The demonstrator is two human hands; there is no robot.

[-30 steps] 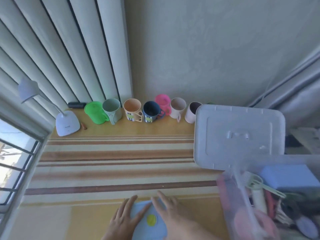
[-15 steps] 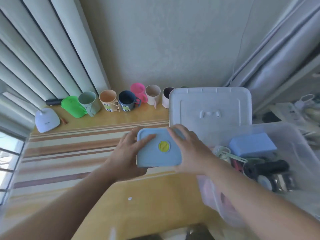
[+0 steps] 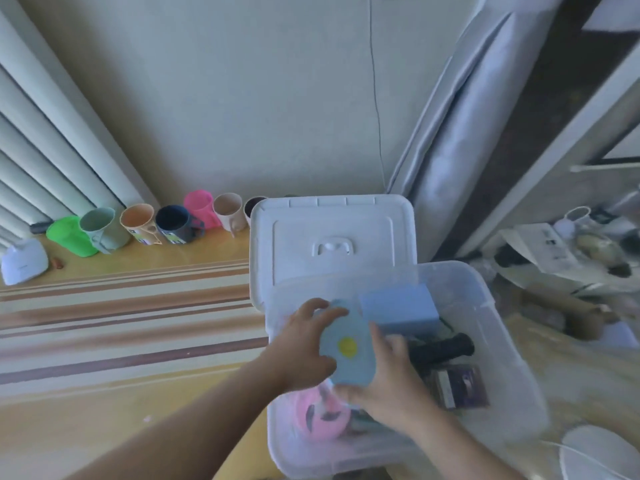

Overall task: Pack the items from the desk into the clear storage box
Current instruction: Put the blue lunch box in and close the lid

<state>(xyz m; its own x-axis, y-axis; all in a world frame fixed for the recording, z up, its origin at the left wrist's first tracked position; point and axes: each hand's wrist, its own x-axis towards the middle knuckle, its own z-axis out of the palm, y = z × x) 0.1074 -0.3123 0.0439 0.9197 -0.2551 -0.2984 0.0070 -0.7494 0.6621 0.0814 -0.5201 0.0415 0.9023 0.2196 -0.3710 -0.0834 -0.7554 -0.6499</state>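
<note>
A light blue flat case with a yellow dot is held inside the clear storage box, above its contents. My left hand grips the case's left edge and my right hand grips its right and lower edge. Below and beside it in the box lie a blue block, a black cylinder, a dark small box and a pink round item. The box's white lid rests behind it on the desk.
Several mugs stand in a row along the wall: green, sage, orange, navy, pink, beige. A white lamp base sits far left. Clutter lies to the right of the box.
Both hands lifted the blue case off the desk's front edge and carried it right, over the rim and down into the clear box. The view swung right.
</note>
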